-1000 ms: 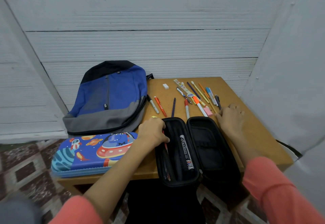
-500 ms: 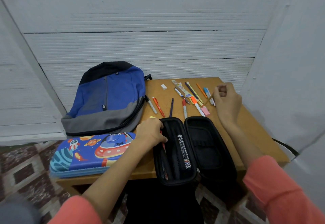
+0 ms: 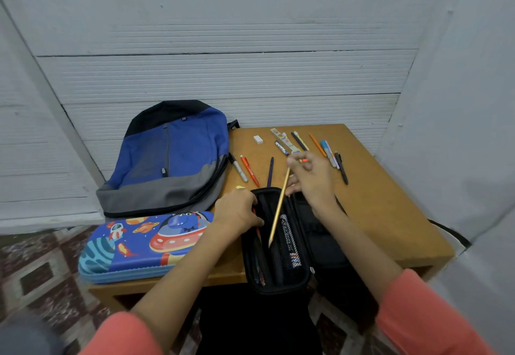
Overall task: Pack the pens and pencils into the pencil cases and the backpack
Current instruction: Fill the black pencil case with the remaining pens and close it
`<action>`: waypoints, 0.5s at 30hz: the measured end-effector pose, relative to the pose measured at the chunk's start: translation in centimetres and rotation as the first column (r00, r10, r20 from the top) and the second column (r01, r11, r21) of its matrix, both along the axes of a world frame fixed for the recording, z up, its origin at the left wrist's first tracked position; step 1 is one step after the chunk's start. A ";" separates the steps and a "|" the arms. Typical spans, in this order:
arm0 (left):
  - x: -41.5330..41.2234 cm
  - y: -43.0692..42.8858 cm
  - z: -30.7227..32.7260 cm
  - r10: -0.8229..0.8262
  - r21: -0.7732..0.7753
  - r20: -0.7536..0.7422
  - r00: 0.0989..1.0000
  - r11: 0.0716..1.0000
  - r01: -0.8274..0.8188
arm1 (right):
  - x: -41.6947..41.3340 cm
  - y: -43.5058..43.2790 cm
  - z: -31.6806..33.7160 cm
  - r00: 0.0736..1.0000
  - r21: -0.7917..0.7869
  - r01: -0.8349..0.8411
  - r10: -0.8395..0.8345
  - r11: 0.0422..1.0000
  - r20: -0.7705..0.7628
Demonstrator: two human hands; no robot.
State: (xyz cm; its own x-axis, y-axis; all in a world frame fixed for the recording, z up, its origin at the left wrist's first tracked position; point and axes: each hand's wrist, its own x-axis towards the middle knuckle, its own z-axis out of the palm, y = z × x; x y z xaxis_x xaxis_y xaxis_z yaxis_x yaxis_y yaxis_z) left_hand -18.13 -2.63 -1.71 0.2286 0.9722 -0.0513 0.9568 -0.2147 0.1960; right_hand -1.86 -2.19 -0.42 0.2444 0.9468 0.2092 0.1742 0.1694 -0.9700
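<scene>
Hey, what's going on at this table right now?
A person is packing stationery. Their right hand holds a yellow pencil, tip angled down over the open black pencil case, while the left hand grips that case's rim. Other pens and pencils lie loose on the table. The space-print case lies shut beside the blue backpack.

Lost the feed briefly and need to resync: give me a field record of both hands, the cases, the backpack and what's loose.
right hand: pinches yellow pencil, tip down over black pencil case
left hand: grips that case's left wall
black pencil case: open, patterned pen inside
space-print pencil case: closed, left of it
backpack: lies flat, behind closed case
loose pens: several at table far side, with white eraser
</scene>
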 end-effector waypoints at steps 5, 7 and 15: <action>0.1 0.0 0.0 0.005 0.015 -0.016 1.000 1.000 -0.005 | -1.5 -1.0 -2.3 0.994 -0.176 -0.105 0.104 0.979 -0.014; 0.1 0.0 -0.1 0.004 0.022 -0.019 1.000 1.000 -0.003 | -1.8 -1.1 -2.4 0.992 -0.238 -0.123 0.122 0.964 -0.017; 0.2 -0.1 -0.1 0.004 0.038 -0.020 1.000 0.999 -0.003 | -2.4 -1.5 -2.4 0.932 -0.442 -0.245 0.335 0.863 0.138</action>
